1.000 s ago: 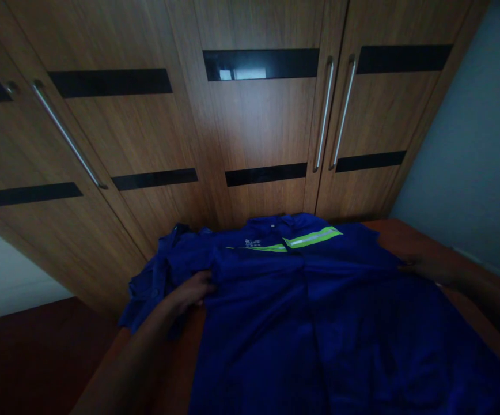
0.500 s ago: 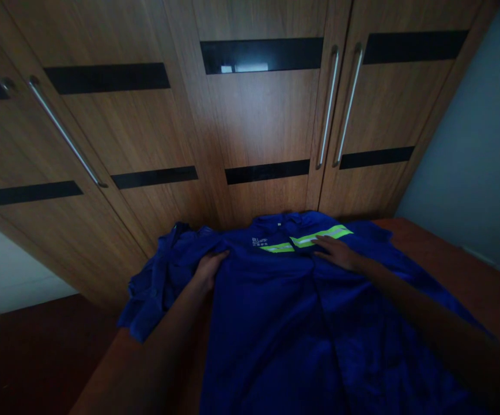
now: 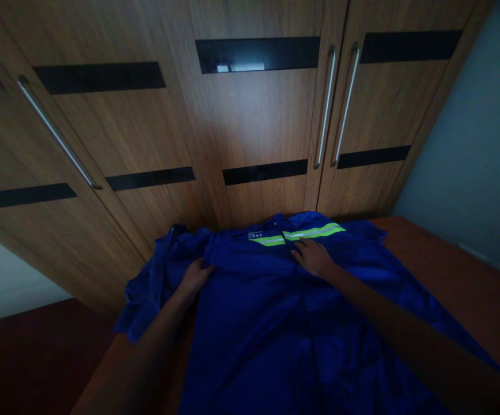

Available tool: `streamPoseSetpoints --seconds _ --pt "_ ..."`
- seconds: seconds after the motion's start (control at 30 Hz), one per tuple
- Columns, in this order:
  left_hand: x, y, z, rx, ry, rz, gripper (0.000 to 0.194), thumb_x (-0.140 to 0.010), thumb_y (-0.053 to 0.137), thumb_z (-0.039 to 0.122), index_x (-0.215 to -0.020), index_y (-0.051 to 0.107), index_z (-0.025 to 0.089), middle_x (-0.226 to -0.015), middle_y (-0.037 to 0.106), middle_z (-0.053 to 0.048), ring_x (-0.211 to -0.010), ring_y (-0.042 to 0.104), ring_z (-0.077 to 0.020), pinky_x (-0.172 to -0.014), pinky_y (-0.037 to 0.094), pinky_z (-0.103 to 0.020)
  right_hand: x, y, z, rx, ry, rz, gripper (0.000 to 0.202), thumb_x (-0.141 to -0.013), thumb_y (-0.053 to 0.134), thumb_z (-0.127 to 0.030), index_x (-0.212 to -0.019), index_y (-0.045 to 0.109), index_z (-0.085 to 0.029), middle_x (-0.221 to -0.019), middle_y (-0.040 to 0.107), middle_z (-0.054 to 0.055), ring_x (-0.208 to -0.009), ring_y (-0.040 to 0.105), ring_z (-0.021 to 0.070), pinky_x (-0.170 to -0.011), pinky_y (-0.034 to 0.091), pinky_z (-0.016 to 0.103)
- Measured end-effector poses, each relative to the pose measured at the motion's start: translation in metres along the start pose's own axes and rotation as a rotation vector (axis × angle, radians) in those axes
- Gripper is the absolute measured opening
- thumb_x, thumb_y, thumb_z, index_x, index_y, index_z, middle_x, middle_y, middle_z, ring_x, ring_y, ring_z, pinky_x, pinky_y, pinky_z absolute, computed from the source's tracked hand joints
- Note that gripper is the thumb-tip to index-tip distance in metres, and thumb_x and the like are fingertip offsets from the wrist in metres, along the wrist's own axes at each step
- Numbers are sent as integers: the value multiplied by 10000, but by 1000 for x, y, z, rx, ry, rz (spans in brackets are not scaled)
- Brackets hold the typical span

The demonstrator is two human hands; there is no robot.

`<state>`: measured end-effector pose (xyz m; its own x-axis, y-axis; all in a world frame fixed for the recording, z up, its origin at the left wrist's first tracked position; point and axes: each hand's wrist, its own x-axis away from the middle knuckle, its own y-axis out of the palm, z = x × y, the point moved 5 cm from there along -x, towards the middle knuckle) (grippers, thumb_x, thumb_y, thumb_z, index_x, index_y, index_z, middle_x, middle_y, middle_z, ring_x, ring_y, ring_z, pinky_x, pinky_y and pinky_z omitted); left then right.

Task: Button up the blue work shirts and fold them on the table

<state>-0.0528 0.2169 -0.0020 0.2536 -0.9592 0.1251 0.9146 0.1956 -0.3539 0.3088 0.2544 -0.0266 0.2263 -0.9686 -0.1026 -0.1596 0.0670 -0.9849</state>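
A dark blue garment (image 3: 250, 323) lies spread out, front up, with a yellow-green reflective stripe (image 3: 314, 232) and small white lettering across its chest. My left hand (image 3: 196, 278) is at the garment's left edge, thumb on the cloth; its other fingers are mostly hidden, so its grip cannot be made out. My right hand (image 3: 313, 256) rests on the chest just below the stripe, fingers apart and palm down. Beside my left hand, a bunched blue sleeve (image 3: 146, 288) with a button lies to the left.
The garment lies on a reddish-brown surface (image 3: 409, 242). Behind it stands a wooden wardrobe (image 3: 258, 127) with black strips and long metal handles. A pale wall (image 3: 474, 150) is at the right, and a dark red floor shows at lower left.
Both hands have moved a little to the left. The garment's chest and stripe have shifted left and slightly up, and my right hand now lies below the stripe instead of over it.
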Motion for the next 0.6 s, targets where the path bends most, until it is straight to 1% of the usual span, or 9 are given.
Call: streamPoseSetpoints --seconds 0.07,0.13,0.2,0.27,0.33,0.4,0.47,0.53,0.6 --pt "5 -2 -4 -25 1 -50 218 -610 701 196 -818 663 146 -814 732 -85 -812 685 -281 -742 538 -368 9 1 -10 -11 -51 -1 512 -950 260 -486 -1319 483 -209 -1419 435 119 -1293 389 275 -1038 307 477" --pt "11 -4 -7 -32 2 -79 244 -628 687 200 -864 659 148 -854 737 -80 -864 684 -279 -768 539 -363 13 1 -13 -21 -90 1 510 -945 293 -463 -1325 486 -183 -1413 447 128 -1293 395 272 -1042 316 455" --pt "18 -5 -7 -24 -4 -93 257 -671 666 228 -915 648 152 -889 739 -81 -909 682 -269 -785 542 -354 14 -1 -11 -34 -125 10 511 -941 322 -446 -1323 496 -155 -1404 461 130 -1293 405 249 -1053 324 399" --pt "30 -4 -5 -10 -16 -110 262 -722 645 280 -951 638 153 -916 738 -91 -921 684 -262 -794 546 -354 15 -6 -4 -43 -146 32 507 -936 344 -429 -1317 505 -135 -1387 481 129 -1283 423 225 -1061 326 347" --pt "44 -2 -2 17 -28 -155 328 -749 640 343 -1014 624 150 -975 730 -105 -939 681 -263 -819 544 -366 21 -12 8 -45 -136 64 503 -936 342 -414 -1312 508 -123 -1377 491 135 -1275 435 224 -1064 331 347" --pt "60 1 1 52 -27 -210 448 -744 657 396 -1112 591 150 -1081 703 -117 -1006 659 -267 -872 529 -378 35 -16 25 -42 -102 96 508 -939 322 -417 -1308 505 -121 -1376 487 149 -1274 434 246 -1057 340 401" --pt "76 3 2 66 -12 -246 561 -724 679 423 -1197 548 154 -1192 653 -125 -1096 615 -274 -933 500 -391 56 -21 45 -2 -56 152 522 -937 305 -448 -1311 498 -139 -1389 471 148 -1286 413 276 -1051 331 481" --pt "90 3 1 35 22 -270 622 -708 690 431 -1240 523 156 -1280 595 -130 -1162 569 -289 -988 461 -413 81 -26 67 91 -5 240 538 -929 299 -487 -1320 486 -168 -1417 441 129 -1313 369 305 -1054 290 554" --pt "104 1 -2 -35 71 -285 664 -708 682 435 -1283 498 160 -1338 546 -130 -1203 532 -304 -1033 417 -435 107 -28 91 184 66 306 559 -917 300 -507 -1321 481 -166 -1431 420 135 -1317 356 326 -1050 279 580"
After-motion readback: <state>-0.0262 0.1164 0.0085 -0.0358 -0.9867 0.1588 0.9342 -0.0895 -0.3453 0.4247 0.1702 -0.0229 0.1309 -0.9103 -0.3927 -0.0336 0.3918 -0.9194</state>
